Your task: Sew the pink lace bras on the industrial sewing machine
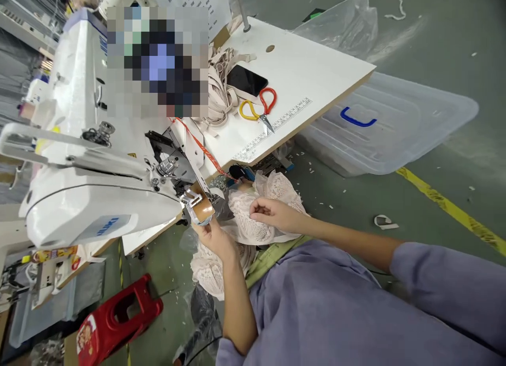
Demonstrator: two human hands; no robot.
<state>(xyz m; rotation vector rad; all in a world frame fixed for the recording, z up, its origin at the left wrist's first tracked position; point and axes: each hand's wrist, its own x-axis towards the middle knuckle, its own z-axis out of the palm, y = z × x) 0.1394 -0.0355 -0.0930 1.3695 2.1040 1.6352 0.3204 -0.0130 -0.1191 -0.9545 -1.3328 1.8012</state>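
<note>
At the front end of the white sewing machine (103, 197), my left hand (216, 238) has its fingers closed at the edge of the shiny brown plate (203, 209) below the presser area. What those fingers pinch is too small to make out. My right hand (271, 214) hovers over or rests on pale lace fabric (251, 231), its fingers curled together with nothing visible in them. More bunched lace (209, 271) hangs below my left hand. An orange-red strip (201, 147) runs from the machine to the table edge beside the lace.
Scissors with red and yellow handles (264, 114), a black phone (247, 81) and a heap of beige strips (219, 94) lie on the white table (316, 60). A clear plastic bin (395, 123) stands beyond it. A red stool (122, 318) is at lower left.
</note>
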